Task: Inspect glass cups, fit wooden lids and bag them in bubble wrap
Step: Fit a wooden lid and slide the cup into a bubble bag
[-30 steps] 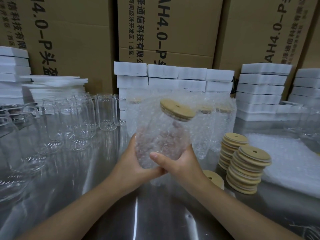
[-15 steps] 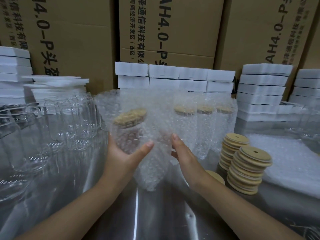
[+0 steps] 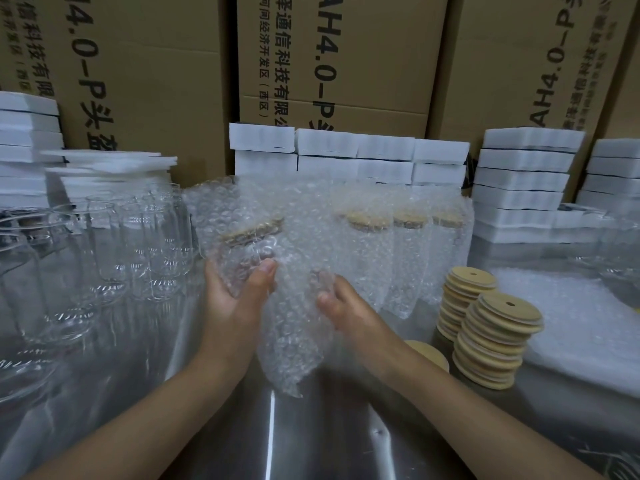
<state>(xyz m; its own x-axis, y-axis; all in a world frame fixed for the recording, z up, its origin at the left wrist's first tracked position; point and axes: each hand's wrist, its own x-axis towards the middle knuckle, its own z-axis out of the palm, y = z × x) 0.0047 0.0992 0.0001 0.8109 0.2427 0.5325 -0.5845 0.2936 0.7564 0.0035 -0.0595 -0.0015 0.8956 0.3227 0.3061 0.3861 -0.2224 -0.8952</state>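
Observation:
A glass cup with a wooden lid [image 3: 254,230] sits inside a bubble wrap bag [image 3: 291,327], held above the steel table. My left hand [image 3: 235,299] grips the bagged cup from the left, thumb across its front. On the bag's right side my right hand [image 3: 343,306] holds the wrap, fingertips hidden behind it. The bag's loose end hangs down between my wrists. Behind stand three bagged lidded cups [image 3: 398,258]. Two stacks of wooden lids [image 3: 495,344] are at right, with a single lid [image 3: 429,353] beside them.
Several bare glass cups [image 3: 138,244] crowd the left side of the table. White foam blocks [image 3: 349,157] are stacked along the back before cardboard boxes [image 3: 332,64]. A pile of bubble wrap [image 3: 568,323] lies at right. The steel table [image 3: 311,438] shows between my forearms.
The lidded cup went from sticking out of the bag's top to fully inside it, tilted left. My left hand slid up the cup; my right hand moved to the bag's right side.

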